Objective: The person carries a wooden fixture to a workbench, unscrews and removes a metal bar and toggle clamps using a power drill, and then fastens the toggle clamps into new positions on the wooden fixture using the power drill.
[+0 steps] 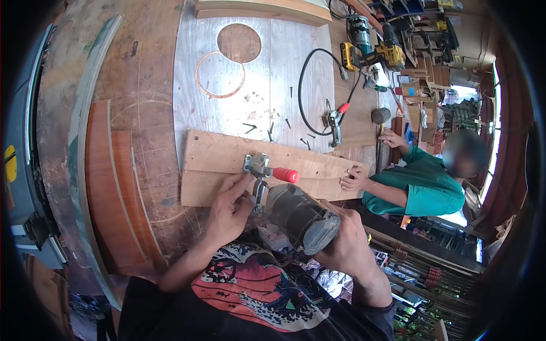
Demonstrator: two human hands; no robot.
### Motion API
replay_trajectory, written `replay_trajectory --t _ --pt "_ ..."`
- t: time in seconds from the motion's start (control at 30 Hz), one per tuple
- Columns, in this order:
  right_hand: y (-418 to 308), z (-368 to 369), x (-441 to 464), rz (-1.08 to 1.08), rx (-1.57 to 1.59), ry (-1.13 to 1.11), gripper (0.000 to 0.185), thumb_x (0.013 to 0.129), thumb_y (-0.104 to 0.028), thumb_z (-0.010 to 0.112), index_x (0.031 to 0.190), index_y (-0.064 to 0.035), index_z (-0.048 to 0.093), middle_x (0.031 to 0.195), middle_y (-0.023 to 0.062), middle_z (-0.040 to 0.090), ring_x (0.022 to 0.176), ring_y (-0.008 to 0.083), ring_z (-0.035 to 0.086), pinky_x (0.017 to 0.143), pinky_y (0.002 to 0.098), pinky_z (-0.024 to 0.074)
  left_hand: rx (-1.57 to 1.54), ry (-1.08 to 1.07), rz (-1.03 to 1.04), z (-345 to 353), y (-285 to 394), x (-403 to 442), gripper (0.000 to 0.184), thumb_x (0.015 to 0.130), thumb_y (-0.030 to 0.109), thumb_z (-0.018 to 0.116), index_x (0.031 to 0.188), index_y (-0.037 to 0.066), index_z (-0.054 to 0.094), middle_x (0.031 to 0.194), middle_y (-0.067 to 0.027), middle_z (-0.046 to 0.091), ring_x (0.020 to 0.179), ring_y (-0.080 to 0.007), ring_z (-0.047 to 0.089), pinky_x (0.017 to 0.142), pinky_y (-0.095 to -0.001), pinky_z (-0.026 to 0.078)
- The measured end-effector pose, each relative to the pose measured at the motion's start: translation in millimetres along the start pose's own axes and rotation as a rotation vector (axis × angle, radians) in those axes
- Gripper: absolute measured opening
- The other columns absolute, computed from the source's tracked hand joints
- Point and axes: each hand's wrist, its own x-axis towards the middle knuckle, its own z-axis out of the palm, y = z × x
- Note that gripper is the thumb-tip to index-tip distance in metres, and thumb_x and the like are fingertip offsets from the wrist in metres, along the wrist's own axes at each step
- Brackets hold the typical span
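Note:
My left hand [230, 209] has its fingers closed at the near side of a metal toggle clamp [259, 165] with a red grip. The clamp is on a light wooden board [222, 156] on the bench. My right hand [348, 241] is wrapped round a dark, worn mallet [298, 216], whose thick cylindrical head fills the space right of the clamp; its handle is hidden. The head overlaps the clamp's near end in view, and I cannot tell whether they touch. Several dark screws [271, 132] lie on the pale panel [196, 113] beyond the board.
Across the bench, a co-worker in a green shirt [421, 184] rests one hand on the board's right end, the other at a second mallet [381, 116]. Another toggle clamp [333, 122], a cable [300, 91] and a yellow drill [389, 54] lie beyond. Curved wooden strips [108, 182] lie left.

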Motion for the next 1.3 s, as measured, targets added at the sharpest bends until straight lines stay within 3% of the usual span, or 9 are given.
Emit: replay_trajectory --t 0.13,0.23,0.33,0.43,0.73,0.83,1.0,1.13,1.3 --pt "-7 -3 2 0.065 -0.045 -0.011 0.072 0.064 -0.013 0.082 0.133 -0.0013 0.064 0.120 0.0179 0.071 0.111 0.0370 0.066 0.099 0.0432 0.0456 -0.002 -0.019 -0.002 -1 0 2 0.052 0.092 -0.004 0.059 0.144 -0.002 0.056 0.130 -0.0170 0.058 0.094 -0.0198 0.064 0.077 -0.0308 0.055" --pt "-2 -4 7 -0.182 -0.062 0.108 0.067 0.068 -0.014 0.083 0.128 0.0025 0.059 0.078 0.0224 0.068 0.077 0.0441 0.069 0.070 0.0486 0.0557 -0.016 -0.030 -0.009 -2 -1 2 0.053 0.092 -0.005 0.059 0.144 -0.002 0.055 0.131 -0.0168 0.057 0.094 -0.0196 0.064 0.077 -0.0308 0.056" --pt "-1 -4 8 -0.209 -0.085 0.122 0.067 0.068 -0.013 0.083 0.129 0.0028 0.059 0.081 0.0236 0.069 0.078 0.0446 0.069 0.070 0.0484 0.0560 -0.034 -0.038 -0.023 -1 -2 2 0.053 0.091 -0.005 0.059 0.144 -0.002 0.055 0.132 -0.0166 0.056 0.094 -0.0189 0.064 0.076 -0.0303 0.056" --pt "-10 -5 1 0.091 -0.089 -0.023 0.075 0.064 -0.015 0.085 0.134 0.0002 0.063 0.126 0.0194 0.068 0.112 0.0380 0.065 0.098 0.0429 0.0460 -0.047 -0.042 -0.033 -2 -1 3 0.054 0.091 -0.005 0.060 0.145 -0.002 0.055 0.134 -0.0164 0.056 0.094 -0.0182 0.065 0.073 -0.0291 0.056" --pt "-14 -6 4 0.094 0.080 -0.095 0.074 0.065 -0.013 0.084 0.135 0.0011 0.061 0.129 0.0199 0.067 0.112 0.0374 0.065 0.097 0.0439 0.0453 -0.037 -0.054 -0.018 -5 1 3 0.056 0.091 -0.003 0.063 0.146 -0.002 0.053 0.136 -0.0167 0.056 0.095 -0.0172 0.065 0.070 -0.0282 0.057" --pt "-18 -7 3 0.037 -0.061 -0.028 0.075 0.064 -0.012 0.083 0.135 0.0011 0.061 0.130 0.0203 0.066 0.112 0.0371 0.065 0.097 0.0436 0.0451 -0.059 -0.055 -0.029 -4 -2 2 0.056 0.091 -0.004 0.064 0.145 -0.003 0.053 0.136 -0.0169 0.056 0.095 -0.0170 0.066 0.071 -0.0283 0.057" --pt "-13 -4 1 -0.003 -0.101 -0.018 0.077 0.063 -0.013 0.084 0.135 0.0012 0.061 0.130 0.0209 0.066 0.111 0.0379 0.065 0.097 0.0439 0.0451 -0.077 -0.044 -0.031 -3 -5 2 0.055 0.089 -0.005 0.064 0.144 -0.006 0.054 0.136 -0.0174 0.056 0.094 -0.0167 0.066 0.074 -0.0289 0.056" --pt "-14 -6 5 0.072 0.048 -0.068 0.079 0.063 -0.014 0.085 0.136 0.0016 0.060 0.130 0.0206 0.066 0.113 0.0381 0.065 0.098 0.0446 0.0455 -0.076 -0.048 -0.033 -3 -7 2 0.056 0.089 -0.005 0.065 0.144 -0.006 0.054 0.137 -0.0182 0.056 0.094 -0.0169 0.066 0.075 -0.0293 0.056" --pt "-12 -5 3 0.014 -0.101 -0.033 0.076 0.063 -0.013 0.085 0.134 0.0036 0.061 0.129 0.0223 0.066 0.114 0.0380 0.065 0.097 0.0454 0.0472 -0.058 -0.050 -0.053 -3 -6 2 0.056 0.089 -0.004 0.065 0.144 -0.006 0.054 0.137 -0.0187 0.056 0.095 -0.0173 0.067 0.076 -0.0295 0.057"
